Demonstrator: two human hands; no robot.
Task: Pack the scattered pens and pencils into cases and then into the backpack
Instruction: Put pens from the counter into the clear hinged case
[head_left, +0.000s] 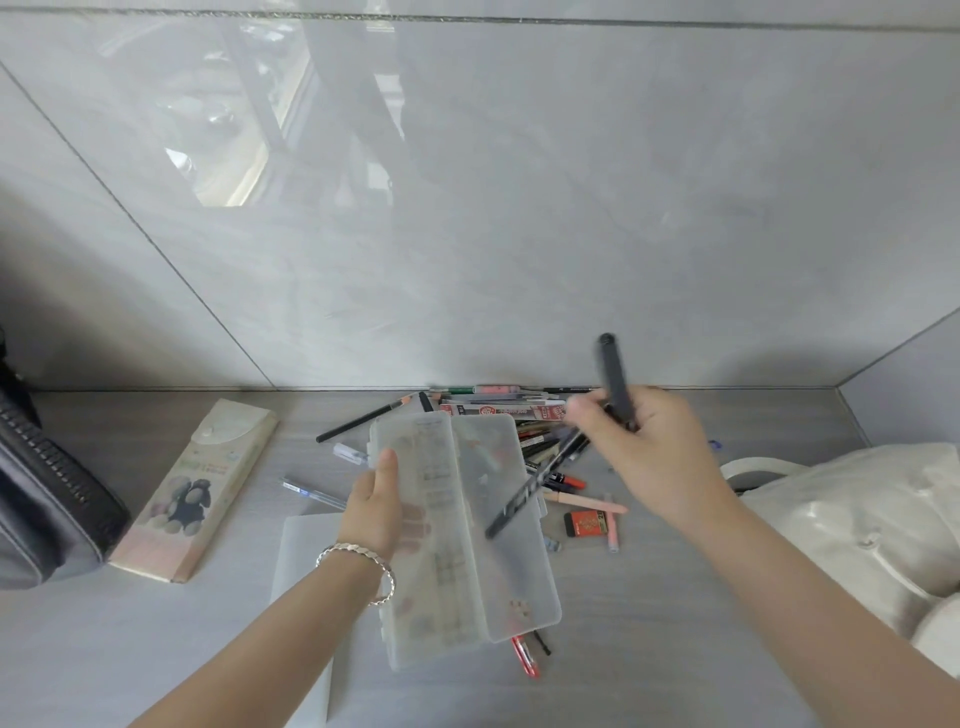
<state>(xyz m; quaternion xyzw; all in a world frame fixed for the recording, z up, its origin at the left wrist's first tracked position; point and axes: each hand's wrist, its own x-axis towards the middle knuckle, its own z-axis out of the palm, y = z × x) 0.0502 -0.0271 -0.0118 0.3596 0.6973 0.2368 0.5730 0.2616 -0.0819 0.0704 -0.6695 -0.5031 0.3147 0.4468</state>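
Table (675, 649): pale grey wood-grain surface, set against a glossy grey tiled wall (519, 208).

Left hand (376, 512): closed on the left half of a translucent plastic pencil case (462, 525), thumb on top, fingers showing through from beneath. A silver bracelet (358, 566) sits on the wrist.

Translucent plastic pencil case: hinged, lying open in two long halves, held tilted above the table, its near end over a red pen (525, 657).

Right hand (644, 457): closed around two black pens. One black pen (615, 382) points up and away above the fingers; the other, a long black pen (537, 480) with white lettering, slants down to the left, its tip over the right half of the open case. Both are blurred.

Loose pens and pencils (498, 408): piled behind and under the case, near the wall; includes a black pencil (363, 420), a blue-inked clear pen (311, 492), an orange-tipped marker (569, 480) and a pink pen (587, 501).

Small red-and-black box (584, 522): on the table, just right of the case.

Illustrated flat pencil case (197, 488): cream and pink, snap flap at the far end, lying left of the pile.

White frosted folder (306, 582): under the left forearm.

Dark grey bag (47, 509): left edge, zip visible.

White backpack (852, 519): right edge, handle towards the pile.
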